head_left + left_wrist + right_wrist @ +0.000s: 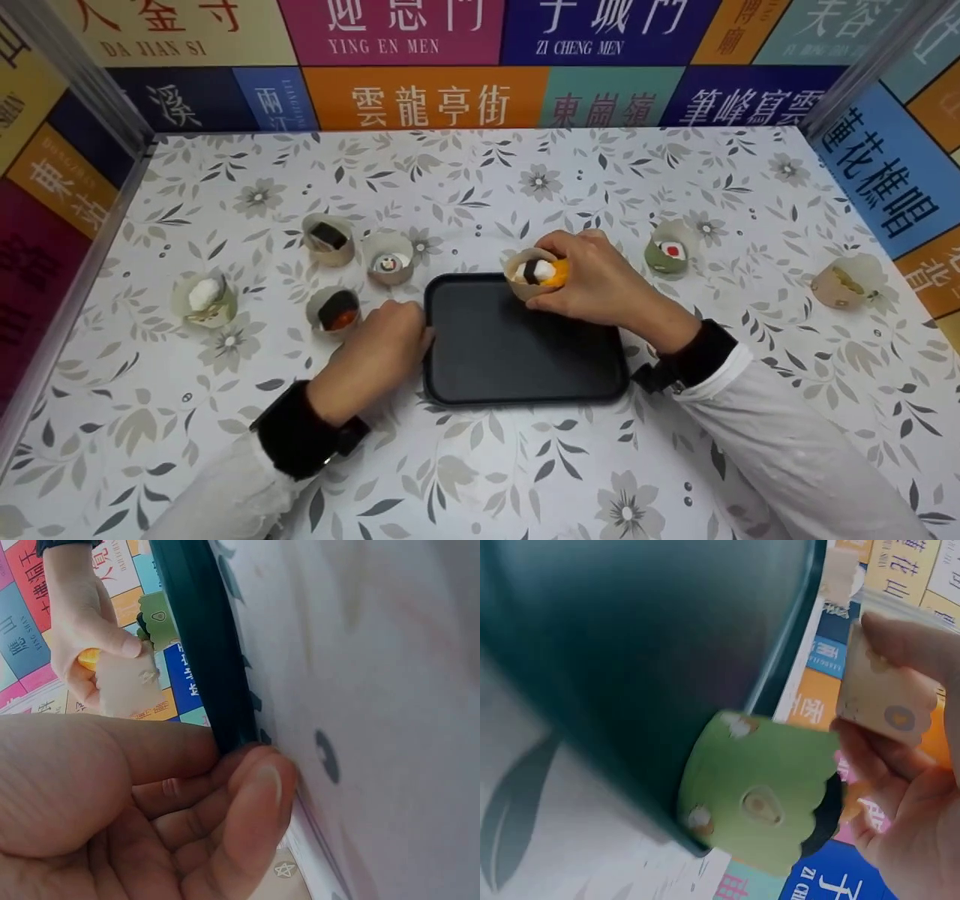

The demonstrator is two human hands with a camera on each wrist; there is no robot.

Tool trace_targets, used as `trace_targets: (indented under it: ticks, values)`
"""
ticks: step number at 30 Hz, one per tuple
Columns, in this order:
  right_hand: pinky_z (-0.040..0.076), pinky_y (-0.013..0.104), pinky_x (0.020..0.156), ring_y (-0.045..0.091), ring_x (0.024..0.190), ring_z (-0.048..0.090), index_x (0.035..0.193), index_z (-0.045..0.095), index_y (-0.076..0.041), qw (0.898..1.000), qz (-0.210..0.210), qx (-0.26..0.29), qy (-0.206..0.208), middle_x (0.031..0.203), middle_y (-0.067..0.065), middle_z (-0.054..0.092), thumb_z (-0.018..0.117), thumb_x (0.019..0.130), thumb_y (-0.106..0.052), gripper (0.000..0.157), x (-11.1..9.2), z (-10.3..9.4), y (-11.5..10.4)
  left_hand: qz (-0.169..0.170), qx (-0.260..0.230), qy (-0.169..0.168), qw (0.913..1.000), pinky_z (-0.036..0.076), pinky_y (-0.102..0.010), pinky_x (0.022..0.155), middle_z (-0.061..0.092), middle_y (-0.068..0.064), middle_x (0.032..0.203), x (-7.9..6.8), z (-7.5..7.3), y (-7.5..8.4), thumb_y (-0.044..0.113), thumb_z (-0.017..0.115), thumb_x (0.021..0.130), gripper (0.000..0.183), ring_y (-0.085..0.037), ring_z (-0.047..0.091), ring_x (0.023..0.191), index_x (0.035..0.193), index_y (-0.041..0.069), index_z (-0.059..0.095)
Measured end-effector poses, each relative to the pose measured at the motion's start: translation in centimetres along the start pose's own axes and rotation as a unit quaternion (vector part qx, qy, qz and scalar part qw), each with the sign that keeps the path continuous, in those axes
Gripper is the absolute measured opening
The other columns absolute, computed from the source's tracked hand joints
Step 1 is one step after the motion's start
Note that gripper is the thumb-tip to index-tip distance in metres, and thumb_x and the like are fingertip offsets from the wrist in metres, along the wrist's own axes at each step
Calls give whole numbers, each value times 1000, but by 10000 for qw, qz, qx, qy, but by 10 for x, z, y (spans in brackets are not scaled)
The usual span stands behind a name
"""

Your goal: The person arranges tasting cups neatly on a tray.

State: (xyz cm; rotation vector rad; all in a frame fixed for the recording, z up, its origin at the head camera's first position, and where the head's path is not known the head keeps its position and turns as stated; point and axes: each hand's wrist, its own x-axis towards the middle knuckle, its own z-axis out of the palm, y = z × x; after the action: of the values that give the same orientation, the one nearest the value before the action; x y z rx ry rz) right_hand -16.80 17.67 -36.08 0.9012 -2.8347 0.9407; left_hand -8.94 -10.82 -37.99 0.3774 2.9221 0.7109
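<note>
My right hand (592, 283) grips a beige paper cup (519, 288) by its side, over the back edge of the black tray (517, 360). Inside the cup sit a white piece with a dark band and something orange-yellow. My left hand (386, 341) holds the tray's left edge; in the left wrist view its thumb and fingers pinch the rim (206, 637). Close behind the right hand stands a green cup (666, 259) containing a white roll with a red centre. In the right wrist view, a green cup (761, 799) with an avocado print overlaps the tray's edge.
Left of the tray are several paper cups: one with a dark-wrapped piece (330, 244), one with a roll (390, 262), one with red-orange filling (334, 311), one with a white ball (204, 300). Another cup (840, 285) stands far right. Printed panels (420, 97) border the patterned table.
</note>
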Motion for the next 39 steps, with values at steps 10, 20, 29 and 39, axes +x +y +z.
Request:
trace_targets:
  ticks: [10,20,29,39]
  values:
    - [37,48,105,24,88,67,112,70,-5,9980,-456,-317,-298,101,4,75,98,67,-24,56,-1,4,11,-74,-15,-50,10000,49,-47,58,61,-13,71,0,0,0,7,67,94,23,-32,61,65,73,4,60]
    - [51,41,82,20,85,66,111,71,-9,9969,-387,-558,-397,98,2,74,97,69,-27,52,0,6,16,-154,-20,-78,9998,49,-46,58,61,-12,72,0,0,0,8,67,95,22,-31,61,66,73,6,61]
    - [43,46,83,27,94,67,115,71,-9,9905,-409,-1196,-544,103,6,74,97,68,-33,59,-1,5,16,120,54,212,9997,48,-48,55,60,-15,69,-2,2,-2,3,67,93,24,-36,63,64,71,4,58]
    - [42,50,83,32,98,64,117,72,-5,9815,-517,-1701,-715,105,9,75,98,67,-36,64,-1,-3,15,63,-5,142,9999,48,-47,55,60,-14,69,-1,2,-1,4,66,94,24,-35,62,64,71,4,58]
